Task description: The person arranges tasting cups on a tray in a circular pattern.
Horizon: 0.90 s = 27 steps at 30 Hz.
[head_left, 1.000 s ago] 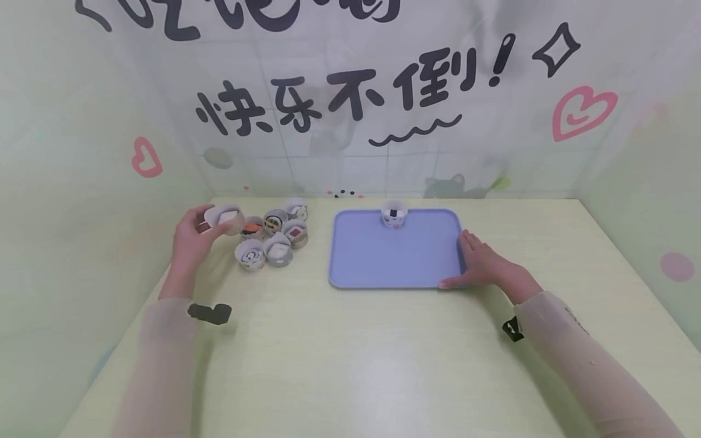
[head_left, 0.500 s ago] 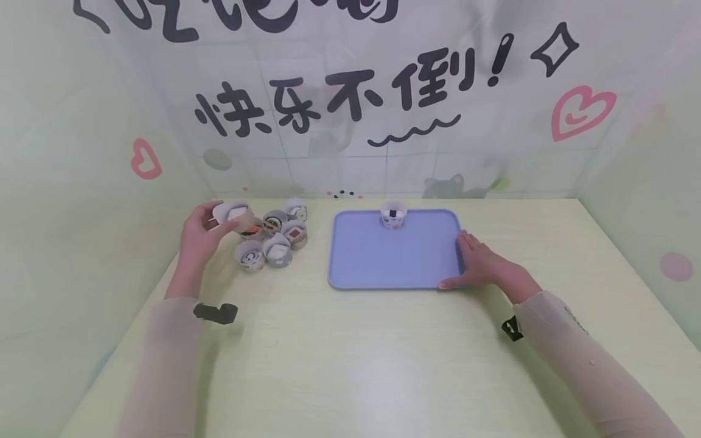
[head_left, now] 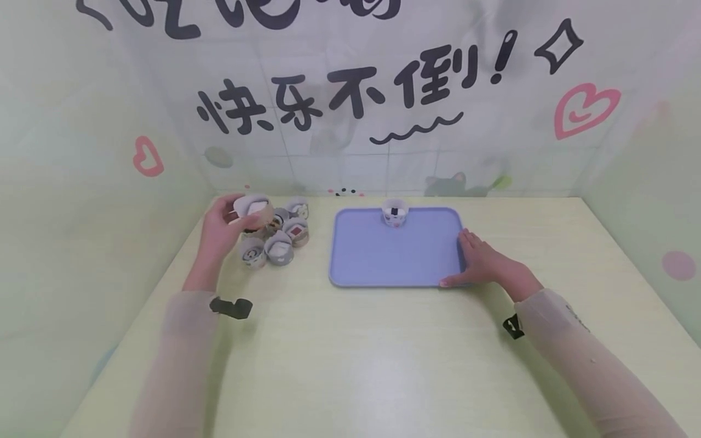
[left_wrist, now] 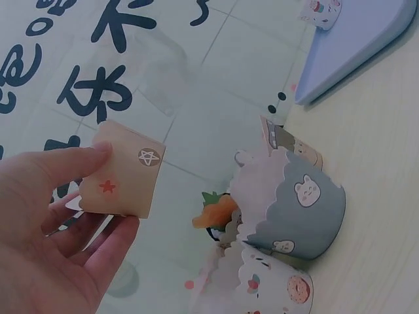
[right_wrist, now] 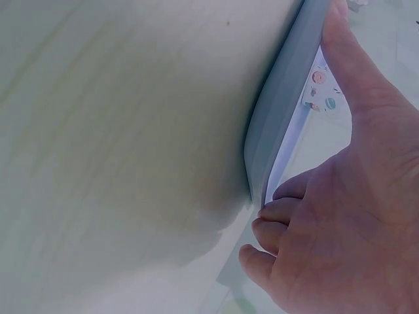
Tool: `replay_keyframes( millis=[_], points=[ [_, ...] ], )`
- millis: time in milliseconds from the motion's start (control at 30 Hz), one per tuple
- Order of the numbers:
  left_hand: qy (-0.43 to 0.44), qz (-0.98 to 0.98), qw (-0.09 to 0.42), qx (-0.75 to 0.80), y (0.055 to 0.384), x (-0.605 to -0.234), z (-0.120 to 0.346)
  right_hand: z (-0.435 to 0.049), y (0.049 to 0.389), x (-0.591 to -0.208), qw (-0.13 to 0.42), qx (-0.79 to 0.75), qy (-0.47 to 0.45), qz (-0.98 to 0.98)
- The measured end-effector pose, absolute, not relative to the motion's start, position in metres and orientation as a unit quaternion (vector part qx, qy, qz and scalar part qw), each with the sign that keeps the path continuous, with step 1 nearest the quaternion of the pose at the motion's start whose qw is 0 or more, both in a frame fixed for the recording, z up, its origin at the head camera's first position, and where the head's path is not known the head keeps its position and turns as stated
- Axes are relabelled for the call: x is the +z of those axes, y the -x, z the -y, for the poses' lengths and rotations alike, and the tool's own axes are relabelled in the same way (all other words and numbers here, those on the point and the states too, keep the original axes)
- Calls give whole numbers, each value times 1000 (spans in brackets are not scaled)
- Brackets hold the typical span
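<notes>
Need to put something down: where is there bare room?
Free: the tray in front of its lone cup, and the table between the sleeves. Crowded: the table's back left, where cups cluster beside the left hand.

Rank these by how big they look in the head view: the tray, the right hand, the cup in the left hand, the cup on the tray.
1. Blue tray
2. Right hand
3. Held cup, in the left hand, partly hidden
4. Other cup, on the tray
The two cups may really match in size.

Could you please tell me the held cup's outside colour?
The cup is tan with red and white stars, clearest in the left wrist view.
</notes>
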<state>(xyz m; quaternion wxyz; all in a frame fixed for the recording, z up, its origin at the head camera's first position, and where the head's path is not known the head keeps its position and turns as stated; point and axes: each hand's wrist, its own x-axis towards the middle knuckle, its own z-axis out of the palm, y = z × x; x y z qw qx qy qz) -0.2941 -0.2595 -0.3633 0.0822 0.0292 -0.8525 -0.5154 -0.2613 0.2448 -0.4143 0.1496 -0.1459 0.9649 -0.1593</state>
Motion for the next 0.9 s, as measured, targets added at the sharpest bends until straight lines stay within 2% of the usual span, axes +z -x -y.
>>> replay_keyframes(
  millis=[900],
  points=[
    [55, 839, 32, -540, 306, -372, 188, -243, 262, -412, 148, -158, 149, -965]
  ],
)
